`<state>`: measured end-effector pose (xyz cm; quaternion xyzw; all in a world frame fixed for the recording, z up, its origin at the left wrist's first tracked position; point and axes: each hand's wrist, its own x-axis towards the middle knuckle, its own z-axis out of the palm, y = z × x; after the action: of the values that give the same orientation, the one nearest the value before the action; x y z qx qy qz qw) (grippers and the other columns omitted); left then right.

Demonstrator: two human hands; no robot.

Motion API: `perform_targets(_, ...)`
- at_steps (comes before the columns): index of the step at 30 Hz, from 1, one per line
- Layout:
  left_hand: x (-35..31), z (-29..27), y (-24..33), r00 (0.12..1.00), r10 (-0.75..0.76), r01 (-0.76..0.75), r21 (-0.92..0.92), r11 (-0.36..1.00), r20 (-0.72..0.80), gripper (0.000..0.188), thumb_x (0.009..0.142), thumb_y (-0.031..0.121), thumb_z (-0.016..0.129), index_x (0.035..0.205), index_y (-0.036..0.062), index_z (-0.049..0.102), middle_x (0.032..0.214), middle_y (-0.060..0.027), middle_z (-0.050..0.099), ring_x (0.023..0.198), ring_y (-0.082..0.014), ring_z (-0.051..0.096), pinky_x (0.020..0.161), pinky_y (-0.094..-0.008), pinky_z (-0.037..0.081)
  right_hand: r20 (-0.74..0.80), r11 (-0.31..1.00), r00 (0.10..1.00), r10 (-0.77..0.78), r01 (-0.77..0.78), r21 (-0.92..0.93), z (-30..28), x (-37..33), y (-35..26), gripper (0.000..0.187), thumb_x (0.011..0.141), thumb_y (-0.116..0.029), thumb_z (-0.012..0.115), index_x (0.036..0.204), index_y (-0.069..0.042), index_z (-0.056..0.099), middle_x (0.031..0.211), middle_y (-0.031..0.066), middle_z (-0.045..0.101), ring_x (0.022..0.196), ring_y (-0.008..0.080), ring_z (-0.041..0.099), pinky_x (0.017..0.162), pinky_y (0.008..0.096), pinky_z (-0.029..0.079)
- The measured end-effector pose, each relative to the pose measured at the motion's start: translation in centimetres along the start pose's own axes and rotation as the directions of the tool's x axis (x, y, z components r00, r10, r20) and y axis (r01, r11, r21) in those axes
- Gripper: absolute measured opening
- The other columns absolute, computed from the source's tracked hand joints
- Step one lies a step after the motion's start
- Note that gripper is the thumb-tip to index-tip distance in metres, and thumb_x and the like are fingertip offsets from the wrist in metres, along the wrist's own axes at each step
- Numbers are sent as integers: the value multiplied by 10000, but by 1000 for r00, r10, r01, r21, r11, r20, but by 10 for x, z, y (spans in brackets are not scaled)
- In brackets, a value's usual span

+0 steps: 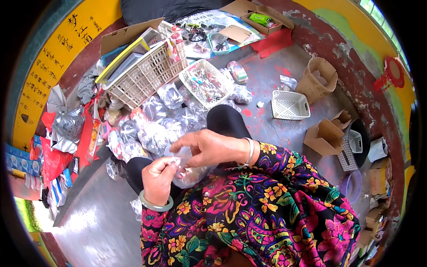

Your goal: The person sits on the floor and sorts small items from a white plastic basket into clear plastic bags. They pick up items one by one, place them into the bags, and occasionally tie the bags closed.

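Note:
Over my lap, a clear plastic bag (189,178) sits between my two hands. My left hand (158,180) is closed, thumb and finger pinching the gathered top of the bag. My right hand (211,149) arches above it, with its index finger stretched toward the left hand and the thumb lower, near the bag's top. These fingers are bent and apart. What the bag contains is hard to make out. Just beyond my knees lies a heap of filled clear plastic bags (153,129). A white basket (205,82) of small mixed items rests behind the heap.
A large cream crate (144,78) packed with flat items stands at the far left. To the right are a small white basket (290,106), a tall brown paper sack (316,80) and an open cardboard box (322,138). Red plastic (55,155) lies at left.

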<state>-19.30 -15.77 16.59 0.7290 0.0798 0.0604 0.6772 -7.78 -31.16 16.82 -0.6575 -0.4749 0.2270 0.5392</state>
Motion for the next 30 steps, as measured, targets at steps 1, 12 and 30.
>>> perform_targets(1, -1, 2, 7, 1000, -5, 5, -1, 1000, 0, 112, 825, 18, 518, 838, -60, 597, 695, -71, 610, 597, -85, 555, 560, -204, 453, 64, 999, 998, 20, -23, 35, -3, -3, 0, 284, 688, -147, 665, 943, -49, 588, 747, 46, 551, 551, 97, 486, 500, 242, 400)
perform_targets(12, -2, 22, 26, 986, 168, -163, 265, 950, 2, 95, 784, -11, 554, 857, -40, 606, 678, -88, 612, 589, -100, 578, 528, -205, 461, 87, 959, 993, 76, -97, 267, -16, -11, 1, 167, 707, -100, 669, 849, -37, 608, 804, 28, 547, 686, 75, 490, 570, 221, 395)
perform_targets(30, 15, 4, 21, 849, 461, -467, 777, 423, 259, 227, 707, 25, 588, 934, 27, 570, 736, -56, 586, 710, -222, 525, 612, -324, 412, 346, 518, 864, 366, -498, 695, -13, 6, 30, 110, 861, -160, 490, 849, -55, 518, 754, 42, 619, 433, 56, 489, 359, 164, 315)
